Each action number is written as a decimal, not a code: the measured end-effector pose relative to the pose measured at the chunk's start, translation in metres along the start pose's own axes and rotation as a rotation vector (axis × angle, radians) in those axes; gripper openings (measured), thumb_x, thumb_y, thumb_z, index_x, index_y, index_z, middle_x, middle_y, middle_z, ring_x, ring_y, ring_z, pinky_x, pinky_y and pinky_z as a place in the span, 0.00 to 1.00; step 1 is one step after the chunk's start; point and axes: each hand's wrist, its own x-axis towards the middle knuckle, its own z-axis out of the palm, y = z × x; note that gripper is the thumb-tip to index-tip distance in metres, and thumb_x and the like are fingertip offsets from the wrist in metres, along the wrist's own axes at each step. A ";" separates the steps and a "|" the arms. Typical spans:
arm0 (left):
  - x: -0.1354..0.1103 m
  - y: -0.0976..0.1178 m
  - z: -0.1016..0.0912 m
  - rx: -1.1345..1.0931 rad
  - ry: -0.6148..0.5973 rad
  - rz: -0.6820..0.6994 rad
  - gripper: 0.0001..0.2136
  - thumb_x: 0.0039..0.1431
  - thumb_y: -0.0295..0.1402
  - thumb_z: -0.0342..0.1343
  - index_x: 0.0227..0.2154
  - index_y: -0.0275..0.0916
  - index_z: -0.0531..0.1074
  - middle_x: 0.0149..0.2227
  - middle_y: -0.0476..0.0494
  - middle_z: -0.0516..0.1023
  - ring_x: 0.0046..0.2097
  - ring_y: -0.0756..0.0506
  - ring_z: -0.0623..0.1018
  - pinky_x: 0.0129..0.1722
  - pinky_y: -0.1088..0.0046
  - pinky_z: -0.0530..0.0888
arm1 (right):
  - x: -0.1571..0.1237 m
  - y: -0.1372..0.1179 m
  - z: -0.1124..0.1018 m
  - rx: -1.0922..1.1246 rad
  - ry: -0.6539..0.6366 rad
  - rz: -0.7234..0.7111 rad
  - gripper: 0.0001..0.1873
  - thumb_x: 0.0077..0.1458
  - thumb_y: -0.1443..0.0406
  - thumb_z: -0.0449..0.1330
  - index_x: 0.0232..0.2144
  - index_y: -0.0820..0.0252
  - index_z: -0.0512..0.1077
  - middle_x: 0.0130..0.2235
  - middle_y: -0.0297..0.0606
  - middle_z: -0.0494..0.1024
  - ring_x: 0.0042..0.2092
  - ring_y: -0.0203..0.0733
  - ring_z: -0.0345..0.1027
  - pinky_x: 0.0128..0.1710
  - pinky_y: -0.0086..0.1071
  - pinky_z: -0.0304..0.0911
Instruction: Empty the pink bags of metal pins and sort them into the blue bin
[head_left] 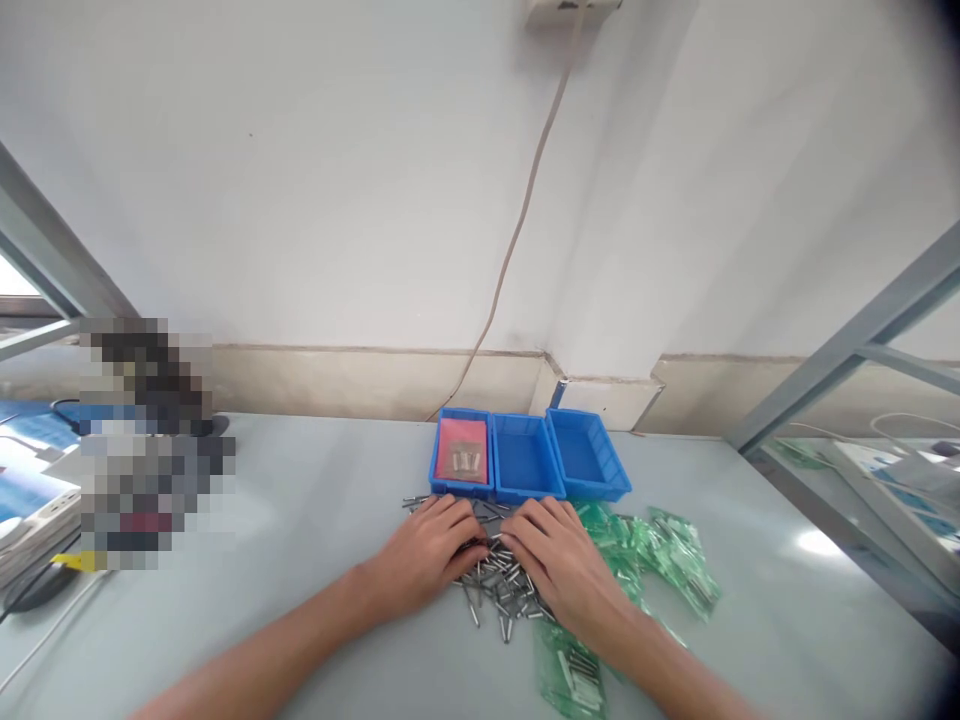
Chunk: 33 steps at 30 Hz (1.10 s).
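**Both Hands Flat on the Pin Pile**

Both our hands lie palm down with fingers stretched out and slightly fanned. Our left hand and right hand press on a loose pile of small metal pins. We see no pin pinched. The undersides of the fingers are hidden, so we cannot tell whether a pin is caught beneath them.

1. Pile position: the pins lie under both palms and in the gap between the hands, spilling from that gap toward us. Each hand touches the pile, and neither is clearly nearer.
2. Pin axis: the pins share no common heading. Their long axes point many ways and they overlap.
3. Beyond the fingertips: three blue bins stand side by side, close to the pile.
   - The left bin, ahead of the left fingers, holds a red pad with a few small pieces on it.
   - The middle bin is ahead of the right fingers.
   - The right bin sits outboard of the right hand.
4. Outboard of the right hand: green plastic bags lie on the table, with one bag beside the right forearm.
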 end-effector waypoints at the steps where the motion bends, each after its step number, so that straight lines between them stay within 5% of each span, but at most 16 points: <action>1: 0.000 0.000 0.000 0.004 0.000 0.003 0.07 0.79 0.36 0.54 0.43 0.40 0.72 0.41 0.47 0.76 0.43 0.43 0.74 0.44 0.66 0.69 | 0.000 0.000 -0.002 0.033 0.011 0.008 0.10 0.77 0.67 0.53 0.42 0.55 0.73 0.41 0.39 0.77 0.43 0.49 0.67 0.45 0.43 0.59; 9: -0.001 -0.001 0.001 0.006 -0.007 0.019 0.08 0.79 0.34 0.53 0.41 0.41 0.72 0.41 0.47 0.74 0.43 0.43 0.72 0.44 0.65 0.66 | -0.002 -0.004 -0.004 0.280 0.213 0.010 0.07 0.72 0.71 0.57 0.43 0.54 0.74 0.44 0.39 0.76 0.43 0.44 0.73 0.43 0.36 0.67; 28: 0.000 0.005 -0.002 0.041 -0.009 0.009 0.12 0.79 0.32 0.48 0.37 0.40 0.71 0.39 0.45 0.73 0.42 0.42 0.72 0.42 0.63 0.67 | 0.001 -0.004 -0.004 0.432 0.152 -0.010 0.12 0.75 0.68 0.57 0.52 0.51 0.78 0.50 0.40 0.83 0.51 0.45 0.79 0.52 0.36 0.75; 33: 0.002 0.005 -0.005 0.015 -0.014 0.004 0.11 0.79 0.33 0.49 0.39 0.41 0.73 0.38 0.45 0.74 0.42 0.42 0.73 0.43 0.63 0.69 | -0.003 -0.001 -0.004 0.543 0.193 0.157 0.10 0.76 0.65 0.54 0.49 0.52 0.76 0.48 0.42 0.84 0.50 0.46 0.80 0.51 0.37 0.76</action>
